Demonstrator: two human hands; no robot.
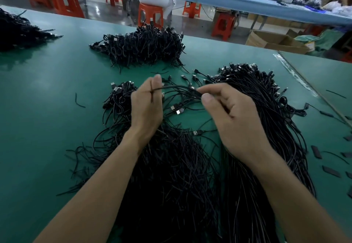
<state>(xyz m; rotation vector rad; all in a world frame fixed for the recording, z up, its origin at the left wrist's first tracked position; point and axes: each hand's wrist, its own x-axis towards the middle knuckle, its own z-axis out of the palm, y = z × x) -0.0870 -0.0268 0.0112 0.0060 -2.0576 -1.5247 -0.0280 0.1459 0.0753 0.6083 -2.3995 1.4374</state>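
My left hand holds a small bundle of black USB cables between its fingers, above the green table. My right hand pinches the same bundle's strands between thumb and forefinger, a little to the right. Silver USB plugs dangle between the two hands. Under my forearms lies a big heap of loose black cables. A long straight sheaf of cables lies to the right of it.
A tied pile of cables sits at the table's middle back, a small pile left of my hand, another heap far left. Black ties and flat pieces lie at the right. Orange stools, a seated person and a cardboard box stand beyond the edge.
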